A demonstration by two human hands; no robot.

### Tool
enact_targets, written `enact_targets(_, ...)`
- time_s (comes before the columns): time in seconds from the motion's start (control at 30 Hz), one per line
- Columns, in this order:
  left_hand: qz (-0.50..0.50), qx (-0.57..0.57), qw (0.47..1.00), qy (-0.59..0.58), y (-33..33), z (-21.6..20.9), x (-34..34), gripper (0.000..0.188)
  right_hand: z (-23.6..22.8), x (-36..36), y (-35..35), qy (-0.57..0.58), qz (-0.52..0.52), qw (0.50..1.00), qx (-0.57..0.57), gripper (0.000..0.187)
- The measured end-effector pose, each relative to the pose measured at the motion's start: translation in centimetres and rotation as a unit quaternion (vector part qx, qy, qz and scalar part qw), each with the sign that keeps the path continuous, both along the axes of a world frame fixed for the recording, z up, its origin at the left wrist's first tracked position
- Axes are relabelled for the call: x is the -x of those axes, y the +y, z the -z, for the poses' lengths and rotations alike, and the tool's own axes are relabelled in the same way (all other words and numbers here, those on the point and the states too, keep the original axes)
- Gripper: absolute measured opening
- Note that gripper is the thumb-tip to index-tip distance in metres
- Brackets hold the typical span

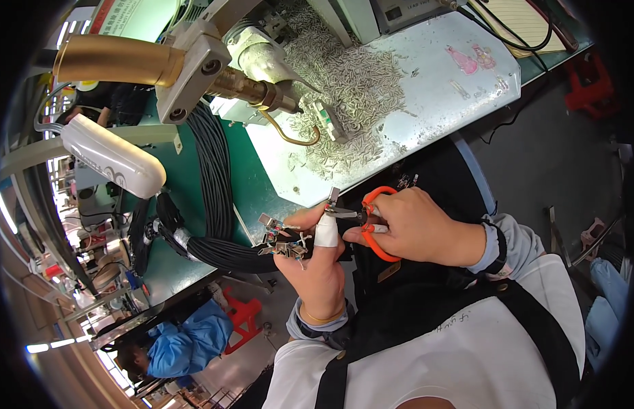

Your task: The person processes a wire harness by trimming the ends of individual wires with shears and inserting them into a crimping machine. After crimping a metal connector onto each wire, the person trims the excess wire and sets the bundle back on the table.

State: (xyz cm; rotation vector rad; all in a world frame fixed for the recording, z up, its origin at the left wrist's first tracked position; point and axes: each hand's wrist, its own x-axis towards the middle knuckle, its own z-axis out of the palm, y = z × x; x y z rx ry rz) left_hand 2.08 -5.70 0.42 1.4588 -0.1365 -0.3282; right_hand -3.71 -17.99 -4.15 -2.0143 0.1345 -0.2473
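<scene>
My left hand (315,273) is closed around the end of a bundle of black cables (235,254), and one of its digits wears a white wrap (326,232). Several small metal connectors (290,249) with short coloured wires stick out of this grip. One more metal connector (333,195) stands up at the fingertips. My right hand (426,226) grips orange-handled cutting pliers (381,253). Their jaws reach left to the wires just below that raised connector; whether the blades touch the wires cannot be made out.
A pale metal plate (460,88) bears a heap of small silvery pieces (368,82). Above it juts a soldering fixture (262,95) with a brass-coloured handle (119,60). A white lamp (112,155) hangs left over the green bench (252,191). A person in blue (191,341) sits lower left, beside a red stool (242,319).
</scene>
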Motion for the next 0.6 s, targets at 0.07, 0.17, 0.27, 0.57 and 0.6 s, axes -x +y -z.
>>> enact_targets(0.07, -0.007, 0.006, 1.000, 0.003, 0.0, 0.0, 0.0, 0.015, 0.1, 0.0, 0.0, -0.005, -0.005, 1.000, -0.003, 0.038)
enact_targets(0.17, 0.023, 0.019, 0.999, 0.044, -0.2, 0.3, -0.7, 0.014, -0.2, 0.0, -0.1, 0.247, -0.255, 0.785, -0.507, 0.042)
enact_targets(0.27, 0.054, 0.036, 0.995, 0.080, -0.3, 0.3, -1.6, 0.013, 0.8, -0.5, 0.6, 0.167, -0.344, 0.651, -0.655, 0.043)
enact_targets(0.57, 0.124, 0.090, 0.973, 0.171, -3.0, 1.4, -6.7, 0.007, -0.2, -0.4, -1.7, 0.137, -0.197, 0.813, -0.530, 0.039)
enact_targets(0.6, 0.124, 0.089, 0.973, 0.173, -3.2, 1.7, -7.2, 0.007, -0.6, -0.7, -2.1, 0.138, -0.195, 0.812, -0.532, 0.039)
